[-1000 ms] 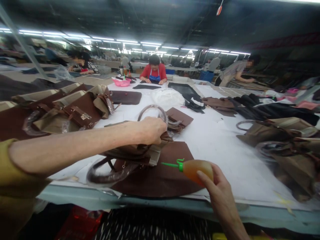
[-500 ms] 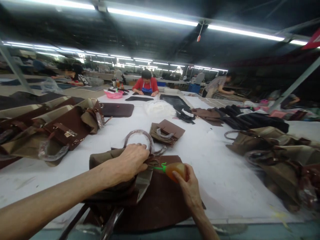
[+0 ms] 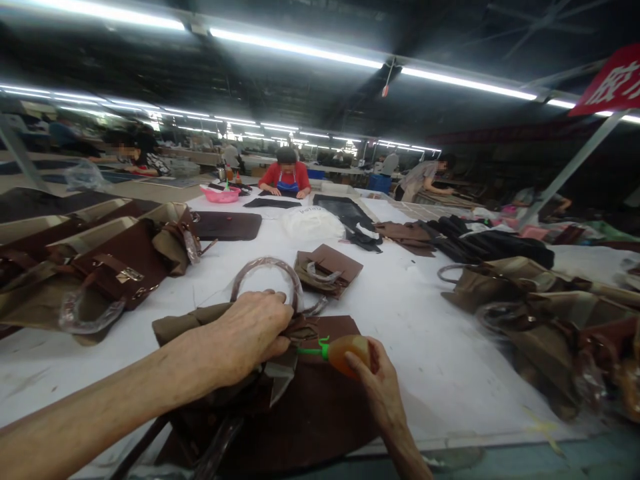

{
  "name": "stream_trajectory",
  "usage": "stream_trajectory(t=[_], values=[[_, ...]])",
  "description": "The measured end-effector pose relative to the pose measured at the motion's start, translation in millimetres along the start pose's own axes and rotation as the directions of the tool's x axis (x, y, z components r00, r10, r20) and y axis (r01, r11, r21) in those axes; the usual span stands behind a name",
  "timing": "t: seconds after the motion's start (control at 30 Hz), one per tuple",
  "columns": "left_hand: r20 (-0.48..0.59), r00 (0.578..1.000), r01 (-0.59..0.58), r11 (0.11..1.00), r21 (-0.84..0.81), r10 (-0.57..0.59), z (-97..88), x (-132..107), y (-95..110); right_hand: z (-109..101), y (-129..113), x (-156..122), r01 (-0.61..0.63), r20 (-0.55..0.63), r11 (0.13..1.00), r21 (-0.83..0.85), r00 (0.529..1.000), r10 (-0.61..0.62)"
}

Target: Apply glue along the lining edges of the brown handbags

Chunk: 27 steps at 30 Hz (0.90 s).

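Note:
In front of me on the white tabletop lies a brown handbag point(image 3: 320, 407), its curved handle point(image 3: 265, 263) wrapped in clear plastic. My left hand point(image 3: 255, 333) is closed on the bag's upper part near the handle's base; its fingertips are partly hidden. A squeeze bottle point(image 3: 347, 353) of amber liquid, with a green nozzle, lies sideways in the grip of my right hand point(image 3: 377, 380). The nozzle tip points left and reaches the bag's edge beside my left thumb. Whether liquid is coming out is too small to see.
More brown bags stand at the left point(image 3: 125, 260) and the right point(image 3: 540, 340). A small brown bag point(image 3: 333, 270) lies just beyond the handle. Farther back are a white bundle point(image 3: 313, 223), a pink basket point(image 3: 220, 193), dark pieces and a co-worker in red point(image 3: 285, 177).
The view has turned slightly right. My left hand still grips the bag, and the bottle's nozzle stays at its edge with little visible movement.

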<state>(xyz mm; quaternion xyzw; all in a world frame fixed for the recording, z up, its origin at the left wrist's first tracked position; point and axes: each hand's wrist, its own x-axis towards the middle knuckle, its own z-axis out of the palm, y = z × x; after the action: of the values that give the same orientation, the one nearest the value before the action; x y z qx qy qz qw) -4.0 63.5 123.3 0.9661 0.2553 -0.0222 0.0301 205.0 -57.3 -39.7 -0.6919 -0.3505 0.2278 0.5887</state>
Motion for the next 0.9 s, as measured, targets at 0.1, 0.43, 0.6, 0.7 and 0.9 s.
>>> stream_trajectory(t=[0.1,0.43,0.6,0.7,0.9], values=[[0.033,0.999,0.009,1.000,0.014,-0.009,2.1,4,-2,1,0,-1,-0.007,0.000,1.000,0.002,1.000,0.007],[0.029,0.999,-0.033,0.997,0.066,0.031,30.0,16,-18,-4,-1,3,-0.076,0.101,0.997,0.022,0.992,0.074],[0.054,0.998,-0.015,0.998,0.060,0.012,27.9,13,-16,1,2,7,-0.081,0.112,0.997,0.015,0.991,0.078],[0.060,0.998,-0.016,0.998,0.055,0.012,24.2,11,-13,5,6,8,-0.073,0.095,0.997,0.002,0.993,0.073],[0.085,0.996,0.002,0.997,0.071,-0.008,19.9,11,-9,6,5,12,-0.049,0.067,0.998,-0.047,0.996,0.052]])
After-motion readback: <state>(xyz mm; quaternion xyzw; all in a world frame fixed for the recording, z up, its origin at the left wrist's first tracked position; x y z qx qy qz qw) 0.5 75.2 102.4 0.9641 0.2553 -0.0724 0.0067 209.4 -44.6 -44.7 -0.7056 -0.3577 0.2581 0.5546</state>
